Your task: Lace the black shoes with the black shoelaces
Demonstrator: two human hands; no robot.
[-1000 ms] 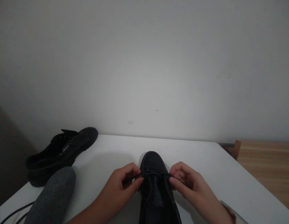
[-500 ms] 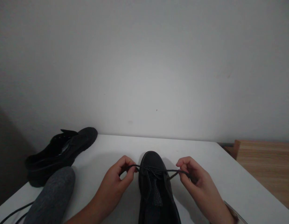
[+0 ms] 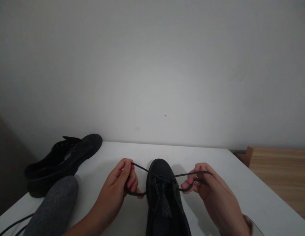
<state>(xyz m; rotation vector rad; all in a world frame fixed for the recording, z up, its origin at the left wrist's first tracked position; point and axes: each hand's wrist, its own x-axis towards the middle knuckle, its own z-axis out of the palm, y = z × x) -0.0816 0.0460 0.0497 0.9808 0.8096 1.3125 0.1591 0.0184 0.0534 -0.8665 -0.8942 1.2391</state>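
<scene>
A black shoe (image 3: 159,166) lies sole down on the white table, its toe pointing away from me and its opening toward me. Thin black shoelace (image 3: 182,175) crosses over its front and runs out to both sides. On the left, my left hand (image 3: 124,182) pinches the lace between thumb and forefinger, and a lower loop passes by its other fingers. To the right of the shoe, my right hand (image 3: 211,188) has its fingers curled around the lace, with one strand over the thumb side and another by the fingertips.
Another black shoe (image 3: 79,157) rests at the table's back left, tongue raised. A grey rounded fabric object (image 3: 55,205) and loose black cord (image 3: 15,224) are in front of it. The white table (image 3: 204,157) meets a wall; a wooden panel (image 3: 280,177) stands at right.
My left hand has lifted its strand up, so the lace now slants down to the shoe. My right hand has turned and its lace drapes over the thumb side. Lower loops show on both sides.
</scene>
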